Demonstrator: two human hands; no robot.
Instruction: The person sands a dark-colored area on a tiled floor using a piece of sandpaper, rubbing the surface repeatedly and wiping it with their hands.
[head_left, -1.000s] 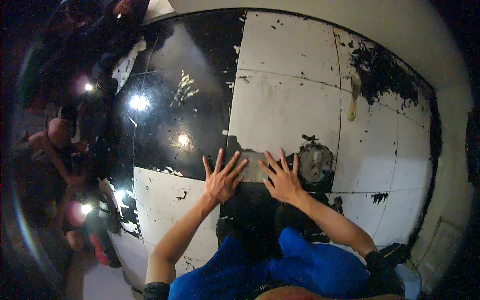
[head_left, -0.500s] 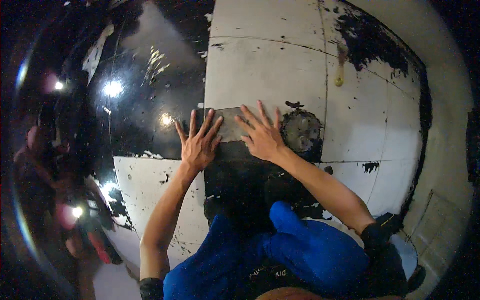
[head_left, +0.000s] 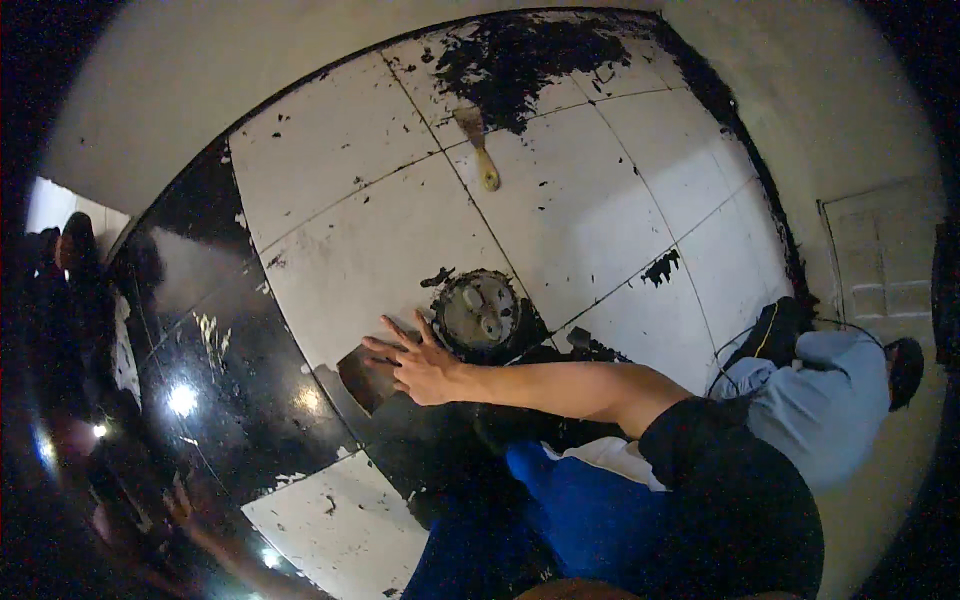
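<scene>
Across a dim room, a floor of pale tiles (head_left: 350,240) with dark seams, bounded at the far edge by a beige wall (head_left: 300,60). To the left, a glossy black coating (head_left: 240,370) with a bright reflection (head_left: 183,400); at the far side, right of centre, a ragged black patch (head_left: 520,65) close to the foot of the wall. At near centre, bright blue trousers (head_left: 590,505) next to a black sleeve (head_left: 740,470); farther right, pale blue cloth (head_left: 825,410). Stretched leftward from that sleeve, a bare right forearm (head_left: 545,385) and the right hand (head_left: 422,370), back upward, with fingers fanned apart. At near left, in deep shadow, the left hand (head_left: 182,505), too dim to tell whether with spread or closed fingers. Just beyond the right hand, a round grey disc (head_left: 458,318) with a ragged black rim. Partly hidden by the right hand, left of its palm and near the black coating, a flat grey-brown piece (head_left: 362,385). Well apart at the far side, a yellow-handled putty knife (head_left: 485,165), laid blade toward the black patch.
</scene>
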